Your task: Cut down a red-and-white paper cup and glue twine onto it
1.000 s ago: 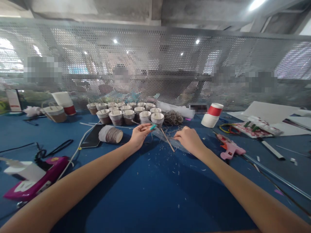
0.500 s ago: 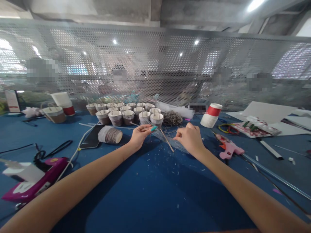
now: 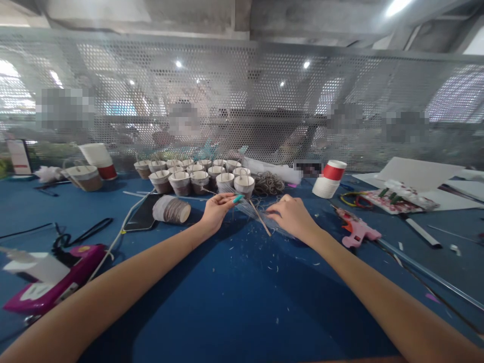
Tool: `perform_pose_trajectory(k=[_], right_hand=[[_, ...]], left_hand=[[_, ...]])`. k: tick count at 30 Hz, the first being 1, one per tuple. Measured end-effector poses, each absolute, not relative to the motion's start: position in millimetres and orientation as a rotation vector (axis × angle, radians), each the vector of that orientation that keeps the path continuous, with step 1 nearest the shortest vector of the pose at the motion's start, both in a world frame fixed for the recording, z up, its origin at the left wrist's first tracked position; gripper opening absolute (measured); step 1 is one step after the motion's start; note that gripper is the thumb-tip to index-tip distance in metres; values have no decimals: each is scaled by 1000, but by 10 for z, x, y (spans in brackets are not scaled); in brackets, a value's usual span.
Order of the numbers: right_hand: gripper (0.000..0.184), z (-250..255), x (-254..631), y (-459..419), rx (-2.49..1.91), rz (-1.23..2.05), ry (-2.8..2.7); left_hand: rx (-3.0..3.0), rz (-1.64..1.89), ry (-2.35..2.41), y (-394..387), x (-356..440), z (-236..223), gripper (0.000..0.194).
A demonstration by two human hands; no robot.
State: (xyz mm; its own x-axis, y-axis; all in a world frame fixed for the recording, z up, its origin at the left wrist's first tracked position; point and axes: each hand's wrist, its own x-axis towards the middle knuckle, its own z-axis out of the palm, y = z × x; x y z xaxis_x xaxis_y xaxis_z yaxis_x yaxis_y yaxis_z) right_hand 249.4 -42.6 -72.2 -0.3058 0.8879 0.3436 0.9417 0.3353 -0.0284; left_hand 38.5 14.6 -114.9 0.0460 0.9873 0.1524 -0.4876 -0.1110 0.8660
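My left hand (image 3: pixel 216 212) is closed in a pinch on a small teal object (image 3: pixel 238 198) whose kind I cannot make out. Clear thin strands (image 3: pixel 251 209) lie in a loose bundle between both hands. Over the bundle's right side is my right hand (image 3: pixel 290 216), thumb and forefinger slightly apart; the other fingers are partly hidden. A thin brown stick (image 3: pixel 260 219) slants across the strands. Behind my left hand stand several small cord-wrapped cups (image 3: pixel 199 180) with handles. One wrapped cup (image 3: pixel 172 209) lies on its side atop a black phone (image 3: pixel 140 216).
Beside the cups are a heap of grey-brown cord (image 3: pixel 269 183) and a white roll (image 3: pixel 278 172). Right: a stack of paper cups (image 3: pixel 328 182) and a pink glue gun (image 3: pixel 359 232). Left: a purple power strip (image 3: pixel 85 258) with a cable. Trimmings litter the blue table (image 3: pixel 234 307).
My right hand has shifted slightly left, and its thumb and forefinger have moved from a curled pinch to a more stretched pose. My left hand has barely moved.
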Motion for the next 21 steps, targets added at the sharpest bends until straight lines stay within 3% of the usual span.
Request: perform_pose_trajectory(k=[10, 21], right_hand=[[10, -684, 2483, -457, -1651, -331, -2221], [11, -670, 2473, -466, -1620, -192, -2166]], left_hand=[[952, 1420, 682, 133, 382, -1141, 34], [1006, 1378, 713, 109, 384, -1133, 37]])
